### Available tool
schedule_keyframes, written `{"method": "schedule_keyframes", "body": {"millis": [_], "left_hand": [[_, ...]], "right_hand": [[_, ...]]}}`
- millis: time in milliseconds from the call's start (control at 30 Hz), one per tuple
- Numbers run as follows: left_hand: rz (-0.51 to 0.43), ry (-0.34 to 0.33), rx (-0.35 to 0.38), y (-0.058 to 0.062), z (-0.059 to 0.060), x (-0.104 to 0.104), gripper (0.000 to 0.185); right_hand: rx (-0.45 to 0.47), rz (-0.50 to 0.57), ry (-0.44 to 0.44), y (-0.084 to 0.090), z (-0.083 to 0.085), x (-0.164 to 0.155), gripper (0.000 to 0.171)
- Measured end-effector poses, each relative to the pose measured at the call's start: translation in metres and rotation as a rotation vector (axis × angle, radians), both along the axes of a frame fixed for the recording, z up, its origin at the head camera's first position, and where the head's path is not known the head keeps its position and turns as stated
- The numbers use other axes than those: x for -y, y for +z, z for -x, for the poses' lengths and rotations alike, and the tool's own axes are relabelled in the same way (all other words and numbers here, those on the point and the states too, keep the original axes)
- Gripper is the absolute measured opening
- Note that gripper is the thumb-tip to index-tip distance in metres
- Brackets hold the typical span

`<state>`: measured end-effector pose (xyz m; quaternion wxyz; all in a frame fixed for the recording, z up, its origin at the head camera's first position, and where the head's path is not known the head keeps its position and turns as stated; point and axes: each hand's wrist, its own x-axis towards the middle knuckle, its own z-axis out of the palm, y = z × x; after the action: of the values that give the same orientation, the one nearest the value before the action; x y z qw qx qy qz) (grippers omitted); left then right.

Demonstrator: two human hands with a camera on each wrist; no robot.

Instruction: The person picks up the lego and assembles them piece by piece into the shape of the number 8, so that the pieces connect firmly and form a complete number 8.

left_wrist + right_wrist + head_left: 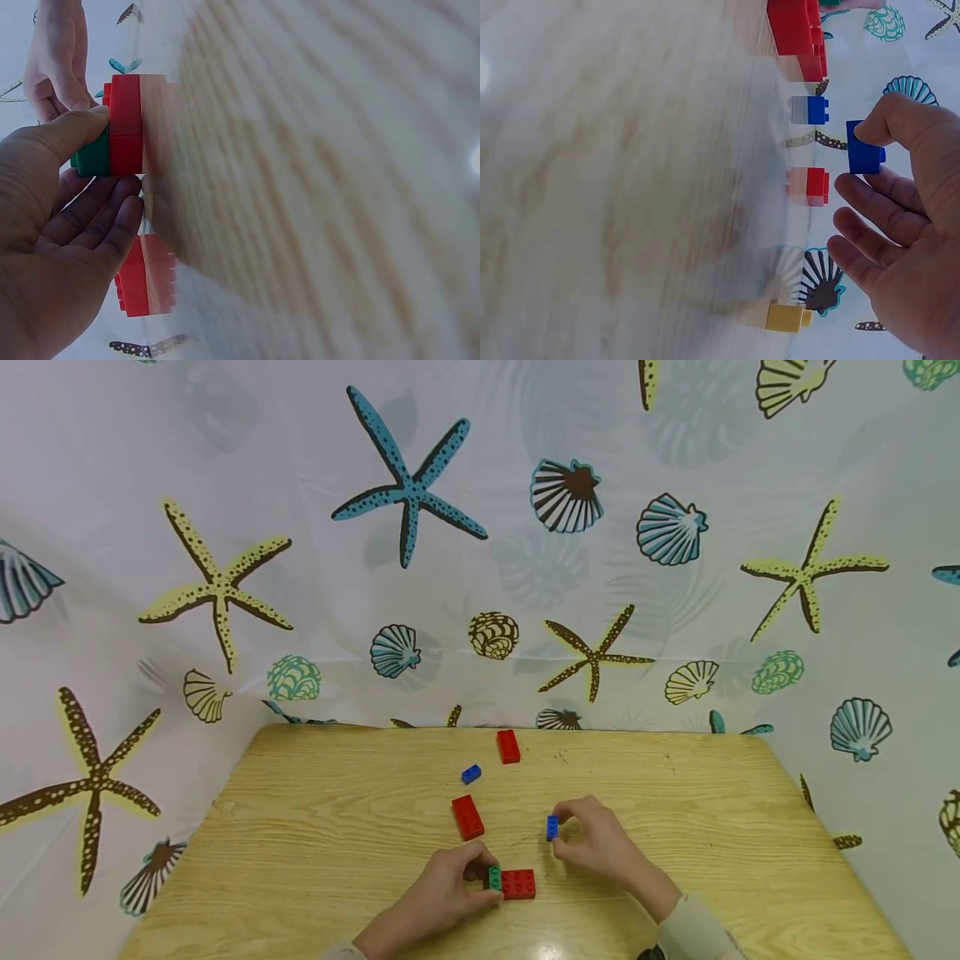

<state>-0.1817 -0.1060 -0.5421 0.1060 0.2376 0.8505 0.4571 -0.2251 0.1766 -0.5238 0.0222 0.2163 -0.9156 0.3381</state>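
While pinching blue brick (552, 827), fingers (870, 133) curl.

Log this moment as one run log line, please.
left hand: holds green brick joined to red brick on table | right hand: pinches blue brick, lifted

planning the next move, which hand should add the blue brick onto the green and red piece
Right, probably: the right hand already pinches the blue brick, while the left hand steadies the green and red piece.

Two bare hands, no rings/gloves; light beige long sleeve (693, 931) w/ ribbed cuff on right arm.
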Motion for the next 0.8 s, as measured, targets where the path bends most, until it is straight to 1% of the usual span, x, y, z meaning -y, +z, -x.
{"method": "schedule_keyframes", "body": {"millis": [133,233,333,467,633,800], "left_hand": [[-0.003,0.001,-0.006,-0.001,0.0,0.0,0.028],[0.0,0.001,-0.015,-0.001,0.0,0.0,0.027],[0.001,0.0,-0.015,0.0,0.0,0.0,0.027],[0.0,-0.002,-0.011,0.001,0.0,0.0,0.027],[-0.006,-0.004,-0.028,0.001,-0.001,0.0,0.028],[-0.011,-0.001,-0.021,0.0,-0.001,0.0,0.028]], "right_hand": [[0.038,0.007,0.022,-0.002,-0.004,0.002,0.024],[0.05,0.003,0.045,-0.004,-0.007,0.003,0.024],[0.044,-0.007,0.067,-0.006,-0.011,0.003,0.024],[0.048,0.007,0.086,-0.007,-0.016,0.004,0.025],[0.061,0.025,0.106,-0.009,-0.022,0.004,0.027],[0.044,0.032,0.123,-0.012,-0.026,0.003,0.027]]}}
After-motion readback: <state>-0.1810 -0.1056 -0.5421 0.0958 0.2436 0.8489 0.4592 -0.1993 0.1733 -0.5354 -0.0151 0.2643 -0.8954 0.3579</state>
